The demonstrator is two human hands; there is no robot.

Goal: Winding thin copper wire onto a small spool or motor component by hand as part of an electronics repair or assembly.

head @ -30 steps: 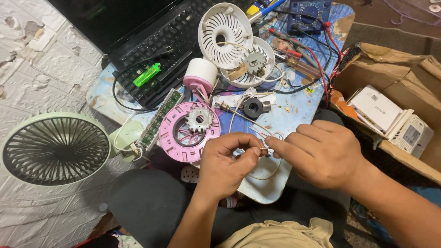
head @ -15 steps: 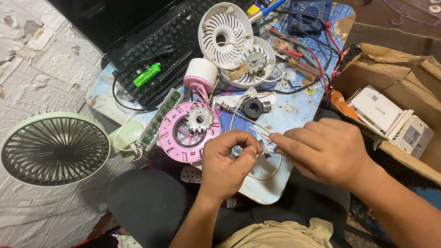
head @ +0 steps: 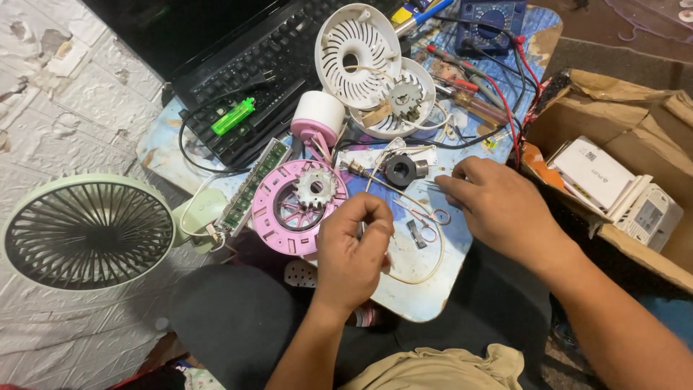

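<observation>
My left hand is over the near edge of a small blue work board, thumb and fingers pinched on the end of a thin white wire that loops across the board. My right hand rests apart from it to the right, holding nothing, its fingertips touching the board beside small metal forceps and a black motor part. A pink round fan housing with a white toothed core lies just left of my left hand.
Behind are a black laptop keyboard with a green lighter, white fan grilles, a pink-and-white cylinder, a multimeter with red leads. A green fan lies left. A cardboard box with white devices stands right.
My hands were together working one small piece; my right hand has let go and moved right and away onto the board. The left hand stays pinched in place.
</observation>
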